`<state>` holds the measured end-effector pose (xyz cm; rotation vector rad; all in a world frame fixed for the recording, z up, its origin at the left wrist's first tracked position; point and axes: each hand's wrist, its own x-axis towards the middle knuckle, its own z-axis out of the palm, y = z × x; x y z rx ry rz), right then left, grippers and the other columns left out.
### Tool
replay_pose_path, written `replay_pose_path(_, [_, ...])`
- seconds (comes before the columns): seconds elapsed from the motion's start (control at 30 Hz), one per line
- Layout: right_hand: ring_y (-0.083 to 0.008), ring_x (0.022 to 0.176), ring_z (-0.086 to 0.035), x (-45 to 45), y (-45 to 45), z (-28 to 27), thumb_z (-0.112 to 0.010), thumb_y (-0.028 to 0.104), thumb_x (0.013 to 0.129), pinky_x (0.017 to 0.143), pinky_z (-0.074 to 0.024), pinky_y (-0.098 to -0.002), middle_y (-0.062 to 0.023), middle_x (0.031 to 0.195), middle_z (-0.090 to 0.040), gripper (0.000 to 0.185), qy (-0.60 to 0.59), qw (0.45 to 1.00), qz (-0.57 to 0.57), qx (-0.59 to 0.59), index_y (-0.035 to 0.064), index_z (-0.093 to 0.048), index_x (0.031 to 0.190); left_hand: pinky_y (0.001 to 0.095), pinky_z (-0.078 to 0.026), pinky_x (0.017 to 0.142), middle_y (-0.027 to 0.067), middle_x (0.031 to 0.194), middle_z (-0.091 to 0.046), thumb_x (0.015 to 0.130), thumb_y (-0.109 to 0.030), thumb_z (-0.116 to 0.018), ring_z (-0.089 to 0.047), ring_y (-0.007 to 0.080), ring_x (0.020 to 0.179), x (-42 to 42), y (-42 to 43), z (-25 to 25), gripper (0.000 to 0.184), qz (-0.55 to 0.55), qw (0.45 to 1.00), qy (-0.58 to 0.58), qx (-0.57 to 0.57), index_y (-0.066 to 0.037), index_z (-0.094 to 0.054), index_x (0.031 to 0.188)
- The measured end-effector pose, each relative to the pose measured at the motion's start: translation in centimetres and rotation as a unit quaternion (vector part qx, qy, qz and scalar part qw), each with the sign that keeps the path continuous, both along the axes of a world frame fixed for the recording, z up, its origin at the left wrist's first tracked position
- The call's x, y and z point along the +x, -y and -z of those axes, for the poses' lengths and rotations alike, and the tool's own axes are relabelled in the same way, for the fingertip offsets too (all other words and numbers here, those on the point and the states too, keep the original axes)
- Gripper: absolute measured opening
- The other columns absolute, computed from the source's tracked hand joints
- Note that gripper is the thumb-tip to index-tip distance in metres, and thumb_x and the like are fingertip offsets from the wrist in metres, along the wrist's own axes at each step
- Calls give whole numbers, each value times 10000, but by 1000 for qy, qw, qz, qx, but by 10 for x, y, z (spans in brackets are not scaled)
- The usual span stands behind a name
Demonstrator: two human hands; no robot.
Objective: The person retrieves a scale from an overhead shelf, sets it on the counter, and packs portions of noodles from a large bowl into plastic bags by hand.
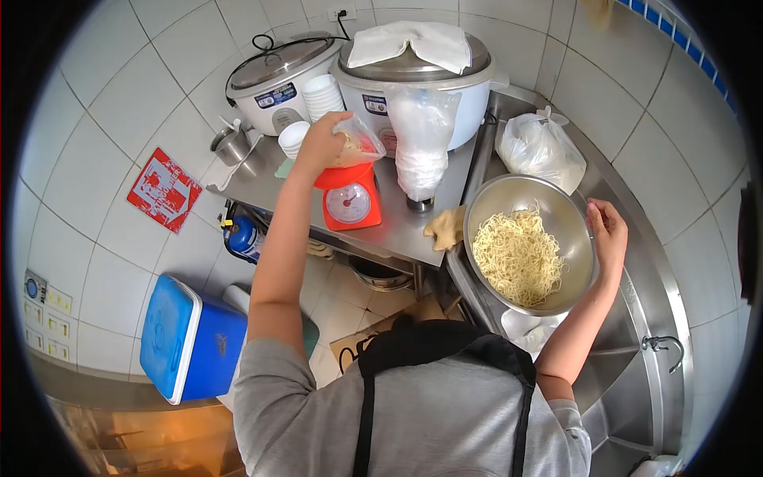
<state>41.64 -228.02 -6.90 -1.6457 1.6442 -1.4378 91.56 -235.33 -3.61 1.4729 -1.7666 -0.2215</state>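
My left hand [321, 145] is closed on the upper edge of a clear plastic bag [367, 137]. Some pale noodles show inside the bag, which rests on or just above the pan of a red kitchen scale [367, 205] with a round white dial. At the far right, my right hand [610, 232] grips the rim of a large steel bowl [574, 208], its fingertips at the edge. Loose yellow noodles [520, 258] lie in a heap in this bowl, which sits over the sink's edge.
Two large rice cookers [409, 60] stand against the tiled wall, the right one with a white cloth [409, 44] on its lid. Near the scale are stacked white cups [322, 97], a plastic-wrapped upright stack [421, 147] and a tan cloth [445, 229]. A blue cooler [195, 338] is at left.
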Motion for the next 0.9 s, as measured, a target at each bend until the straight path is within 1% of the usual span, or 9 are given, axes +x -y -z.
replay_pose_path(0.1, [-85, 663, -502, 2, 0, 3, -615, 151, 847, 641, -431, -235, -31, 728, -595, 209, -53, 998, -12, 31, -26, -621, 957, 340, -450, 825, 151, 1106, -567, 770, -50, -484, -581, 252, 929, -4, -11, 18, 393, 26, 992, 104, -62, -85, -584, 1148])
replay_pose_path(0.2, [-88, 656, -508, 0, 1, 12, -617, 152, 844, 635, -435, -243, -40, 726, -600, 221, -89, 994, -17, 61, -32, -616, 965, 376, -444, 869, 169, 1275, -472, 770, -84, -506, -555, 317, 1020, -25, -33, 23, 320, -61, 985, 147, -68, -110, -629, 1065])
replay_pose_path(0.3, [-109, 647, -528, -5, 6, 24, -627, 161, 832, 627, -443, -262, -59, 722, -607, 243, -114, 990, -27, 82, -33, -611, 978, 379, -376, 965, 132, 1307, -445, 811, -147, -506, -479, 308, 1140, -44, -53, 17, 320, -112, 990, 87, -14, -161, -621, 1109])
replay_pose_path(0.4, [-145, 650, -551, -6, 15, 37, -645, 181, 813, 627, -450, -284, -81, 720, -613, 274, -158, 980, -52, 114, -22, -611, 994, 377, -408, 928, 126, 1316, -438, 815, -154, -509, -498, 295, 1119, -51, -58, 20, 307, -147, 981, 114, -54, -171, -631, 1096])
replay_pose_path(0.5, [-177, 672, -566, -2, 22, 44, -663, 200, 793, 642, -453, -303, -100, 748, -623, 303, -176, 969, -73, 159, 1, -614, 1015, 360, -506, 729, 159, 1298, -455, 792, -135, -535, -608, 297, 909, -54, -55, 25, 264, -147, 975, 109, -129, -150, -656, 1026])
replay_pose_path(0.6, [-198, 710, -583, 4, 30, 48, -672, 210, 782, 665, -459, -316, -116, 800, -631, 319, -192, 958, -107, 182, 24, -617, 1035, 369, -455, 859, 120, 1325, -428, 815, -135, -512, -528, 282, 1081, -58, -58, 24, 287, -140, 987, 64, -56, -182, -650, 1063])
replay_pose_path(0.7, [-218, 787, -610, 5, 55, 65, -675, 205, 770, 706, -469, -330, -135, 846, -634, 326, -174, 951, -165, 195, 43, -619, 1047, 369, -447, 878, 148, 1319, -425, 803, -119, -521, -526, 300, 1078, -60, -54, 31, 345, -147, 980, 127, -50, -134, -597, 1139])
replay_pose_path(0.87, [-320, 970, -573, -4, 111, 153, -700, 168, 696, 832, -449, -386, -166, 1039, -608, 394, -338, 917, -138, 162, 75, -614, 1069, 348, -464, 866, 203, 1311, -424, 752, -21, -518, -549, 293, 1056, 26, 24, 113, 631, -172, 951, 221, -128, -9, -319, 1351])
replay_pose_path(0.9, [-343, 993, -555, -5, 115, 168, -714, 178, 686, 852, -438, -404, -179, 1085, -591, 421, -343, 914, -128, 173, 79, -609, 1081, 315, -493, 790, 194, 1298, -428, 753, 10, -484, -580, 261, 994, 2, 5, 72, 627, -129, 992, 1, 3, -7, -311, 1355])
